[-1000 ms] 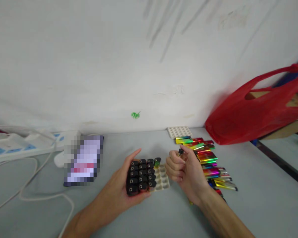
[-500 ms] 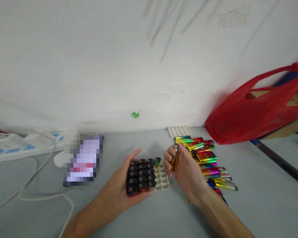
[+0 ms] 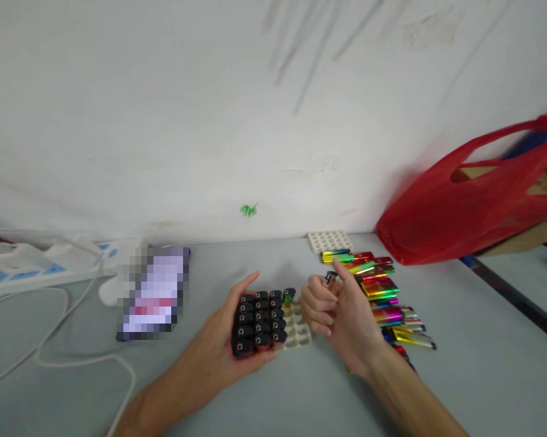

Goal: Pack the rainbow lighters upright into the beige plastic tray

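My left hand (image 3: 225, 337) grips the left end of a pale tray (image 3: 297, 331) with rows of small pockets. Several lighters (image 3: 261, 325) with black tops stand upright in it, filling its left part; the pockets on the right show bare. Just right of the tray, my right hand (image 3: 339, 309) is curled round a lighter (image 3: 330, 278); only its metal top shows, the body hidden by the fingers. Behind and right of that hand lies a loose pile of shiny coloured lighters (image 3: 380, 288).
A second pale tray (image 3: 330, 241) lies by the wall. A red bag (image 3: 459, 206) stands at the right. On the left are a phone (image 3: 157, 291), a power strip (image 3: 40, 264), a white plug-like object (image 3: 112, 291) and loose white cables (image 3: 73, 366).
My right hand's fingers have curled further over the lighter, hiding its golden body, and the lighter's top has shifted slightly right and down. My left hand and the tray stay put.
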The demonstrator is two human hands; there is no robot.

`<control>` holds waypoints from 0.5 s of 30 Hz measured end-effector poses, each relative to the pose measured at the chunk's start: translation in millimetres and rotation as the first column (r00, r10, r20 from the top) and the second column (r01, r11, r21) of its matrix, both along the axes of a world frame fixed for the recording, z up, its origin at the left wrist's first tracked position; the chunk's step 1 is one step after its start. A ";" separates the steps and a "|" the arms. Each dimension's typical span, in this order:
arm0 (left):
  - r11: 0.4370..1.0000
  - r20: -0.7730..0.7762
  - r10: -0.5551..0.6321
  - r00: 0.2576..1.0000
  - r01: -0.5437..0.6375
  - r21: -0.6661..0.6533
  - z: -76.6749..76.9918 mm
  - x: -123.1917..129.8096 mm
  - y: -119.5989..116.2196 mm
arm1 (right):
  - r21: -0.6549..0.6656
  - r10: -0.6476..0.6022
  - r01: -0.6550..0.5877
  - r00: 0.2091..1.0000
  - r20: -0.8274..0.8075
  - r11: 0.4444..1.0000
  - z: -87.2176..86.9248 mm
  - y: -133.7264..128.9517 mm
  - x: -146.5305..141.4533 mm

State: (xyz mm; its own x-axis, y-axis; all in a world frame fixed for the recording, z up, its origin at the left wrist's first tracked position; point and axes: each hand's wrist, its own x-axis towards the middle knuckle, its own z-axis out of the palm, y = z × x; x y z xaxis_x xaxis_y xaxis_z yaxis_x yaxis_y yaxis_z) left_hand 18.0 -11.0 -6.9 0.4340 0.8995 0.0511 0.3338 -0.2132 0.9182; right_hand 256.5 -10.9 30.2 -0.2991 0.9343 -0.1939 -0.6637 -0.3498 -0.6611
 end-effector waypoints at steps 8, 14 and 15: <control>0.999 0.027 -0.022 0.999 0.023 -0.048 0.4 -1.0 -0.7 | -0.038 0.022 -0.024 0.998 -0.064 0.999 -10.4 -0.6 4.9; 1.000 0.003 -0.011 1.000 0.011 -0.024 1.2 -0.5 -0.1 | -0.048 0.013 -0.017 0.997 -0.075 0.999 -11.5 -2.7 3.4; 0.999 0.011 -0.014 1.000 0.014 -0.031 0.8 -0.4 0.0 | -0.051 0.006 -0.010 0.996 -0.085 0.999 -11.3 -2.7 3.2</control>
